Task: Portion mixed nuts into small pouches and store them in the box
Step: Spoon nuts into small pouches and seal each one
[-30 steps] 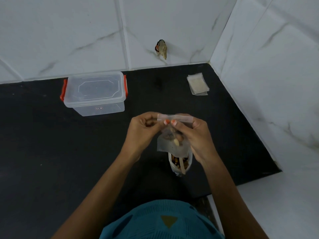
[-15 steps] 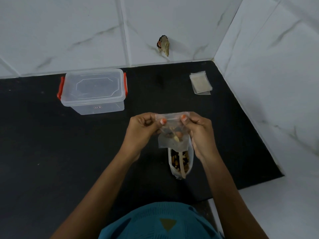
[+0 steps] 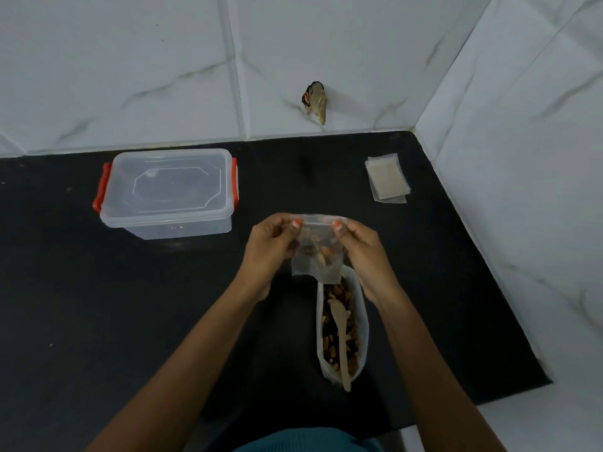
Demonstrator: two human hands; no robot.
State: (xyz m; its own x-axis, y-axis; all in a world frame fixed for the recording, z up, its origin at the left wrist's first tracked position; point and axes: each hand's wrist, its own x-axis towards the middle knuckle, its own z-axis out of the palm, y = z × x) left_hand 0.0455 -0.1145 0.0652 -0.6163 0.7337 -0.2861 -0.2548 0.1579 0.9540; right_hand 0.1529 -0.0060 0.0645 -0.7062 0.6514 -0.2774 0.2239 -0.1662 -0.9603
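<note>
I hold a small clear pouch with a few nuts in it above the black counter. My left hand pinches its top strip at the left end, and my right hand pinches the right end. Just below the pouch lies a large open bag of mixed nuts with a wooden spoon resting in it. The clear storage box with red clips stands lidded at the left rear.
A stack of empty pouches lies at the back right near the wall corner. White tiled walls close the counter at the back and right. A small dark object sticks to the back wall.
Both hands with the pouch have drifted slightly away from me, uncovering more of the nut bag and spoon. The pinch on the pouch's top strip is unchanged.
</note>
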